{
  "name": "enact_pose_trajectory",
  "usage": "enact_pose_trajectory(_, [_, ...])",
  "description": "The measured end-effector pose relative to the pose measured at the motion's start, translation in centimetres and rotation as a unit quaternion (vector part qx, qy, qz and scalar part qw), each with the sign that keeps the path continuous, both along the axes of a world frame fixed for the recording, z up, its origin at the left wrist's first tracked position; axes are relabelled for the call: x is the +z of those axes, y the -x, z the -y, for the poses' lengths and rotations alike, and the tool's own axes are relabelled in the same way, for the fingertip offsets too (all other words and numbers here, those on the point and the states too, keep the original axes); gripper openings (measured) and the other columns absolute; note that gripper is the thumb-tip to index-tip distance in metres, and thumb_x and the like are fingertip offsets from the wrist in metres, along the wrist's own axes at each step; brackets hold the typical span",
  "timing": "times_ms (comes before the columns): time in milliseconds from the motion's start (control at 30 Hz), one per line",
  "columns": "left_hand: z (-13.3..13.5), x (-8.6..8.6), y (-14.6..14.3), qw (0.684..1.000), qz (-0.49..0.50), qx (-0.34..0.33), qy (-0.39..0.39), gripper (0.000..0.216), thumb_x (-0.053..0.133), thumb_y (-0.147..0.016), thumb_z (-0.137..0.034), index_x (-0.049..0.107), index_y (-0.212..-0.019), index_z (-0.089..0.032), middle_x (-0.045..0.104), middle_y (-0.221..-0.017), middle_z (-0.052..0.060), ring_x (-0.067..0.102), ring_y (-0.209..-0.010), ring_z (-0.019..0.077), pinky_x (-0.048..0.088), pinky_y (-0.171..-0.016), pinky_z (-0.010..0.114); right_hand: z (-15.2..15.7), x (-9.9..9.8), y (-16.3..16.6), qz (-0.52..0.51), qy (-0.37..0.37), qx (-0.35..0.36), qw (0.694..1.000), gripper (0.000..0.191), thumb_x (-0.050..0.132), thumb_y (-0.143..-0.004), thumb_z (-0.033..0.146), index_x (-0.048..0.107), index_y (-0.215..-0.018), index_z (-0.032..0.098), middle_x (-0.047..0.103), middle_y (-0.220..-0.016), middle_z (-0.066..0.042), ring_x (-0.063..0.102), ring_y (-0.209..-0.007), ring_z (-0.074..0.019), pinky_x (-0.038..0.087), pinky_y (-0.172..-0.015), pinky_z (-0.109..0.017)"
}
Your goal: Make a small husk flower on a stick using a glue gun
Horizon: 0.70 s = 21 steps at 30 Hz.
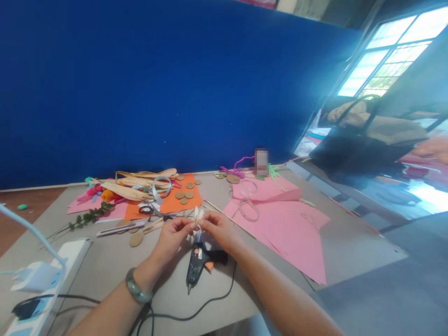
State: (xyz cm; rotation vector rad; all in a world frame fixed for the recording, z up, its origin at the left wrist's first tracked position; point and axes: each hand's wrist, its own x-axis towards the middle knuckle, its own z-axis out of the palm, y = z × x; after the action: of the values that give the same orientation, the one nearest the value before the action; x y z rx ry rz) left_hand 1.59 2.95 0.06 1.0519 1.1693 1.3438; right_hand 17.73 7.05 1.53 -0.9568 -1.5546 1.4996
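Near the table's middle, my left hand (178, 231) and my right hand (217, 228) meet with fingertips pinched. Between them is a small pale piece of dried husk (196, 215), its upright tips showing above the fingers. The part inside the fingertips is hidden. Just below the hands a black hot glue gun (196, 266) lies on its side, nozzle toward me, with a pale glue stick (199, 234) out of its back. Left of my left hand are black-handled scissors (149, 211), a utility knife (121, 228) and round brown discs (136, 239).
Dried husks (122, 189), a tape roll (161, 189) and orange paper (191, 179) lie at the back left. Pink paper sheets (287, 228) cover the right side. A power strip (75, 254) stands front left; the gun's black cord (196, 315) loops in front. A blue partition (175, 93) rises behind.
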Motion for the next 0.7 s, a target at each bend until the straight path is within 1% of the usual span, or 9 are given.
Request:
enact_pose_trajectory(100, [0.0, -0.1, 0.1, 1.0, -0.002, 0.011, -0.004, 0.017, 0.077, -0.067, -0.033, 0.074, -0.069, -0.016, 0.072, -0.067, 0.005, 0.057, -0.058, 0.0135, 0.045, -0.059, 0.025, 0.0, -0.2, 0.1, -0.013, 0.0, -0.012, 1.0, 0.021, 0.067, -0.077, 0.034, 0.06, -0.067, 0.017, 0.056, -0.058, 0.004, 0.043, -0.053, -0.009, 0.033, -0.053, -0.022])
enact_pose_trajectory(300, [0.1, 0.1, 0.3, 1.0, -0.013, 0.019, -0.012, 0.017, 0.076, -0.069, -0.032, 0.074, -0.069, -0.016, 0.073, -0.069, 0.006, 0.057, -0.059, 0.0139, 0.045, -0.06, 0.025, -0.2, -0.7, 0.3, -0.018, -0.003, -0.048, 0.999, 0.024, 0.068, -0.076, 0.038, 0.059, -0.067, 0.017, 0.054, -0.058, 0.004, 0.043, -0.052, -0.0091, 0.032, -0.053, -0.023])
enact_pose_trajectory(467, [0.1, 0.5, 0.2, 1.0, -0.028, -0.003, -0.013, 0.018, 0.075, -0.069, -0.033, 0.073, -0.067, -0.016, 0.072, -0.066, 0.006, 0.058, -0.059, 0.0141, 0.046, -0.061, 0.025, -0.2, -0.8, 0.4, -0.034, 0.009, -0.035, 0.999, 0.027, 0.069, -0.075, 0.04, 0.059, -0.065, 0.017, 0.054, -0.057, 0.004, 0.043, -0.052, -0.009, 0.032, -0.053, -0.023])
enact_pose_trajectory(700, [0.0, 0.4, 0.1, 1.0, -0.022, 0.012, 0.013, 0.021, 0.078, -0.064, -0.034, 0.071, -0.063, -0.015, 0.071, -0.061, 0.005, 0.058, -0.056, 0.014, 0.045, -0.058, 0.025, -0.1, -1.1, 0.5, -0.057, 0.027, -0.013, 0.998, 0.027, 0.07, -0.075, 0.04, 0.059, -0.066, 0.017, 0.056, -0.059, 0.003, 0.044, -0.053, -0.0091, 0.033, -0.054, -0.023])
